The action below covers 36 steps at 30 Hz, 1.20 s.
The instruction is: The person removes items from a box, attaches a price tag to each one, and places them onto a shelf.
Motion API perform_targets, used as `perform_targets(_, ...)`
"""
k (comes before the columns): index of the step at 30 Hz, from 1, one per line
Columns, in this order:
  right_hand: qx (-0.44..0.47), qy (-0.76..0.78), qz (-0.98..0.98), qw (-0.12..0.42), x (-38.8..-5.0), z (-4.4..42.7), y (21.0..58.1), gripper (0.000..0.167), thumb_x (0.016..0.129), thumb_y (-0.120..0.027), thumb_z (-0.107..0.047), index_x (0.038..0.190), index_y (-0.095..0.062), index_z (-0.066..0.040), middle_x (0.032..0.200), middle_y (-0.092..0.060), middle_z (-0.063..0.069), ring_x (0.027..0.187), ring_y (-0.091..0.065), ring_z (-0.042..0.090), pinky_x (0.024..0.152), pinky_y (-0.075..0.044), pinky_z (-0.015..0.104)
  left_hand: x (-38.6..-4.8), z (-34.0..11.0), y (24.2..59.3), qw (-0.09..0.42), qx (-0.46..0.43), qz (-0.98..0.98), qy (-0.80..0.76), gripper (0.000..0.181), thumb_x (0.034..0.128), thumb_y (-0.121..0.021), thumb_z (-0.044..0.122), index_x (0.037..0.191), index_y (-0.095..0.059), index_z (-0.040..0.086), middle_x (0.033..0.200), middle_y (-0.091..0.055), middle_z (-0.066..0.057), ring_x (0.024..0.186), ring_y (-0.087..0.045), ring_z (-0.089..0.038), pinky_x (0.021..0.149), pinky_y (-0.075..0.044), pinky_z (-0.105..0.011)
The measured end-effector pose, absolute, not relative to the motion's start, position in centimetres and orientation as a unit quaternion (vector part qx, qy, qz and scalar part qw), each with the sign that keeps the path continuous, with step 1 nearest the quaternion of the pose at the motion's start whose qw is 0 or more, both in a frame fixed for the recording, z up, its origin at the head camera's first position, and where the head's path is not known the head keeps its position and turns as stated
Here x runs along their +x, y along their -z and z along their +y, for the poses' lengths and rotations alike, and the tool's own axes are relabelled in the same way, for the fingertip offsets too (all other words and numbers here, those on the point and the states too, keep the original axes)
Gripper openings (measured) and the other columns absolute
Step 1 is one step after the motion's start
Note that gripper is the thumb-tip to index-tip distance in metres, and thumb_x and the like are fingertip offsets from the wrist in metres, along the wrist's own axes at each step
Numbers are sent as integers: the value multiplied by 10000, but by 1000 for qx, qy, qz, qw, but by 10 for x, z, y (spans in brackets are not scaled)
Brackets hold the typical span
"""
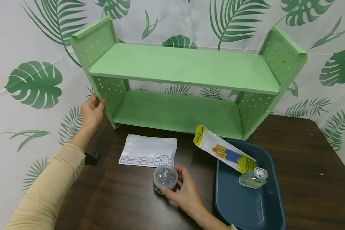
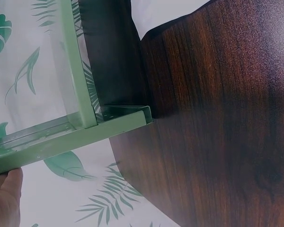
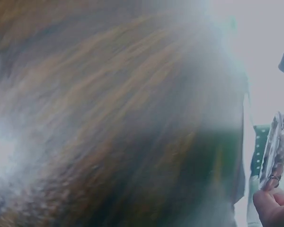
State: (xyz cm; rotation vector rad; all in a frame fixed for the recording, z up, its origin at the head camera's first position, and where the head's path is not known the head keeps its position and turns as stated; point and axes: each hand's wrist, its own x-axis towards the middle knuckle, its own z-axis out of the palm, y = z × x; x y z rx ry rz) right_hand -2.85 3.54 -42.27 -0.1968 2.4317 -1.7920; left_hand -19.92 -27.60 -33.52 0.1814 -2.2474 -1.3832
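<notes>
The step in hand appears to be the handling of 1 lidded clear jar [image 1: 165, 177] with the shelf unit [image 1: 187, 65] steadied from the side. The right hand [image 1: 187, 193] grasps the jar, thumb on the near side and fingers on the far side; whether the jar's base touches the tabletop [image 1: 120, 198] cannot be told. The jar is located just in front of the white sheet [image 1: 149, 148], which carries 2 rows of small outlined boxes. The left hand [image 1: 92, 111] pinches the front edge of the shelf unit's left side panel, below the upper board. The next move likely calls for a secure hold on the jar, kept level so that the shiny contents do not shift, and a light hold on the panel so that the unit does not slide. Surface: the tabletop is dark wood grain with a rounded far right corner. At its right side, 1 blue tray [image 1: 244, 204] contains 1 glass bottle [image 1: 253, 179]; 1 packet of brushes [image 1: 225, 150] lies across the tray's far left rim. Room: a white backdrop [image 1: 166, 19] with green leaf print hangs behind the unit, visibly creased. The right wrist view is largely blurred.
</notes>
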Motion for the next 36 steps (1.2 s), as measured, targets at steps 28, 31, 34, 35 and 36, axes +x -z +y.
perform_targets(28, -154, 609, 778, 2, -60, 44, 301, 685, 688, -814, -48, 1270, -454, -72, 1220, -536, 65, 1132, -532, 182, 970, -457, 321, -200, -279, 336, 262, 44, -837, 479, 300, 950, -538, 116, 1202, -595, -36, 1138, -619, -216, 1041, -621, -317, 683, -459, -45)
perform_targets(31, -171, 602, 780, -12, -72, 42, 285, 692, 704, -805, -58, 1289, -435, -60, 1240, -515, 73, 1160, -515, 192, 977, -450, 323, -200, -279, 336, 260, 40, -837, 480, 310, 953, -533, 119, 1218, -584, -35, 1149, -609, -221, 1056, -612, -311, 703, -465, -54)
perform_targets(34, -192, 593, 781, -37, -85, 40, 268, 688, 722, -794, -68, 1301, -423, -47, 1247, -501, 74, 1178, -500, 195, 976, -448, 333, -200, -280, 336, 260, 37, -836, 481, 325, 954, -532, 114, 1245, -567, -28, 1170, -600, -221, 1079, -599, -312, 756, -477, -91)
perform_targets(35, -199, 592, 780, -45, -90, 38, 263, 684, 726, -789, -70, 1302, -421, -44, 1242, -502, 74, 1173, -500, 193, 975, -449, 339, -200, -280, 337, 259, 36, -836, 482, 332, 955, -532, 114, 1255, -559, -27, 1178, -596, -222, 1090, -592, -308, 776, -476, -104)
perform_targets(36, -206, 591, 778, -54, -95, 37, 257, 679, 730, -786, -70, 1301, -422, -38, 1235, -504, 76, 1165, -503, 191, 973, -451, 338, -201, -280, 338, 260, 36, -837, 480, 333, 954, -533, 113, 1257, -559, -24, 1176, -599, -221, 1087, -595, -308, 779, -480, -113)
